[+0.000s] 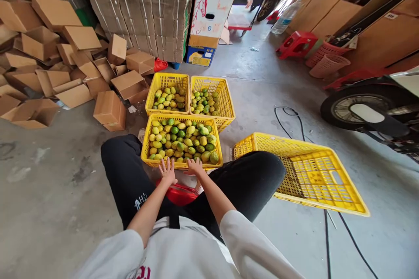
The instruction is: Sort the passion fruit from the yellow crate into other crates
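Note:
My left hand (pixel 168 171) is at the near rim of a yellow plastic crate (pixel 145 139), its fingers spread and nothing in them. Close by on the right, my right hand (pixel 195 167) reaches over the same rim with its fingers stretched out, holding nothing I can see. Green and yellow lemons (pixel 178 144) fill the crate between my knees. Behind it stand two more yellow crates, one at left (pixel 148 96) and one at right (pixel 231 100), each partly filled with the same kind of fruit.
An empty yellow crate (pixel 322 174) lies beside my right knee. Cardboard boxes (pixel 73 48) are heaped at left, near strapped cardboard bundles (pixel 137 13). A motorbike wheel (pixel 356 102), a black cable (pixel 299 120) and a red stool (pixel 296 43) are at right. I sit over something red (pixel 181 195).

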Demonstrator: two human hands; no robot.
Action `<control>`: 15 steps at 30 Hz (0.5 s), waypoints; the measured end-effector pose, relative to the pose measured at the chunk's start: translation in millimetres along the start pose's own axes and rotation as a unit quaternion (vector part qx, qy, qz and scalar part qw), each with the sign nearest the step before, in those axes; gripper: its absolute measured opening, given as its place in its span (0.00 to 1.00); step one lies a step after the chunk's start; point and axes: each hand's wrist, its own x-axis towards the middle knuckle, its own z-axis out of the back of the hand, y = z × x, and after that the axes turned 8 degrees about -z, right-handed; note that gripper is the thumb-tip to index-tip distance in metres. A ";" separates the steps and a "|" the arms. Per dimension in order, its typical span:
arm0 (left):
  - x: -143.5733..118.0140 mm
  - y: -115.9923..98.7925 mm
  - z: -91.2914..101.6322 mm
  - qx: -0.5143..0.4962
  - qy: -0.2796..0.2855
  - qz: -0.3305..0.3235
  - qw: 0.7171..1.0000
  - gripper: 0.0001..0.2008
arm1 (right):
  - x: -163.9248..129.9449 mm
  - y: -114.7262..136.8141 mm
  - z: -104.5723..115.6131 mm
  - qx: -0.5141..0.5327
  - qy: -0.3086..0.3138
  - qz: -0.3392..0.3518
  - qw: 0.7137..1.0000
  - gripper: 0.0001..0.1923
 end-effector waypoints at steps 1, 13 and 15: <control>0.5 -1.0 -3.8 0.012 0.002 -0.004 1.000 0.65 | 1.5 -0.8 0.2 -0.008 -0.004 -0.001 1.000 0.49; 22.1 -15.7 -32.3 0.094 0.010 0.053 0.994 0.48 | 14.2 0.0 -7.2 -0.028 -0.043 -0.045 0.998 0.47; 22.4 -21.6 -34.5 0.066 -0.007 0.072 0.995 0.42 | 12.4 -1.6 -11.6 -0.029 -0.052 -0.040 0.997 0.47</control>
